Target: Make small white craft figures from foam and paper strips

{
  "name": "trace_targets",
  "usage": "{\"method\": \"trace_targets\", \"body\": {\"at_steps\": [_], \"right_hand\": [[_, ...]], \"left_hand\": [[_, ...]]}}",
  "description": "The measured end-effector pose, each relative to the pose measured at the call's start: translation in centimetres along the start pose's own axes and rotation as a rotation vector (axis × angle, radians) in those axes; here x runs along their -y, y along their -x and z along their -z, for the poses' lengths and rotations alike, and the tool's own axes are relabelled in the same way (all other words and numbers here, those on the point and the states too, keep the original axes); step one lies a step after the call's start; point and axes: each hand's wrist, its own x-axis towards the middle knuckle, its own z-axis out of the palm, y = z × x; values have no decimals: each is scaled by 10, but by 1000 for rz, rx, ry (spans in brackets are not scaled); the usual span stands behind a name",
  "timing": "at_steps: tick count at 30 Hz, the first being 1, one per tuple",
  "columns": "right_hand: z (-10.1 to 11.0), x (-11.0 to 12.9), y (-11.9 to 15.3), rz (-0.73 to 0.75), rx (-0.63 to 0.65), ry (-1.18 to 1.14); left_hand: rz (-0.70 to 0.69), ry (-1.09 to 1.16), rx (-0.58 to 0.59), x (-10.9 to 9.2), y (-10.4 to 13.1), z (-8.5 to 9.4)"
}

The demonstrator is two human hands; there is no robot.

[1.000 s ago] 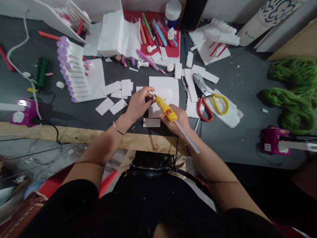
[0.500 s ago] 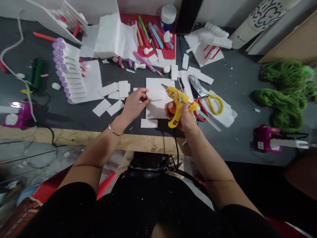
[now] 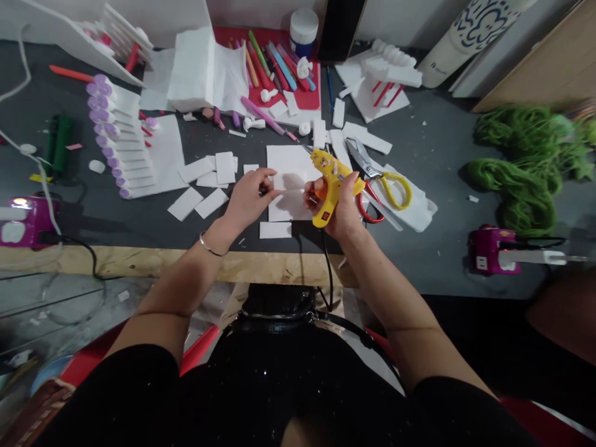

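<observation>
Over dark tabletop (image 3: 433, 167), pinching thin strip (image 3: 289, 190) by its left end in left hand (image 3: 249, 197), above white sheet (image 3: 282, 157) and just left of right hand (image 3: 347, 211), with long axis crosswise, and gripping glue gun (image 3: 331, 190) in right hand with nozzle (image 3: 305, 148) aimed forward-left, apart from strip.

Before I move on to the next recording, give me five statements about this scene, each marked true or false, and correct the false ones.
1. The right hand holds a yellow glue gun. True.
2. The scissors have one red handle and one yellow. True.
3. The scissors are in the left hand. False: they lie on the table among white pieces.
4. The green yarn is at the far left. False: the yarn lies on the right side.
5. Several pens lie on something red. True.
</observation>
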Motion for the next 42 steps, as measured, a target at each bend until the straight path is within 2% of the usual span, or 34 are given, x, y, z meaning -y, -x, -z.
{"method": "trace_targets", "body": {"at_steps": [2,5,9,13,17,20,26,30,34,38,40,42], "right_hand": [[2,1,-3,67,-25,79],[4,2,-8,162,-56,190],[-4,3,-10,228,-72,271],[-22,7,-6,222,-83,273],[-32,9,-3,207,-105,263],[-32,7,-4,196,-84,275],[-30,-2,-11,230,-67,199],[-30,-6,-15,214,-86,171],[-22,-3,-19,180,-84,177],[-6,9,-20,83,-64,223],[2,18,-21,31,-127,154],[8,25,-21,26,-166,119]], "left_hand": [[-58,-97,-20,-9,3,3],[-147,-159,-94,-33,10,9],[-268,-92,96,-66,17,10],[-185,190,243,-81,15,3],[-67,379,297,-81,14,-2],[-96,413,275,-82,16,-2],[-189,286,182,-81,15,-9],[-163,261,172,-82,14,-15],[-105,259,183,-77,10,-7],[-35,49,-16,-54,2,5],[-12,-121,-27,-43,0,5],[10,-265,25,-37,1,0]]}}
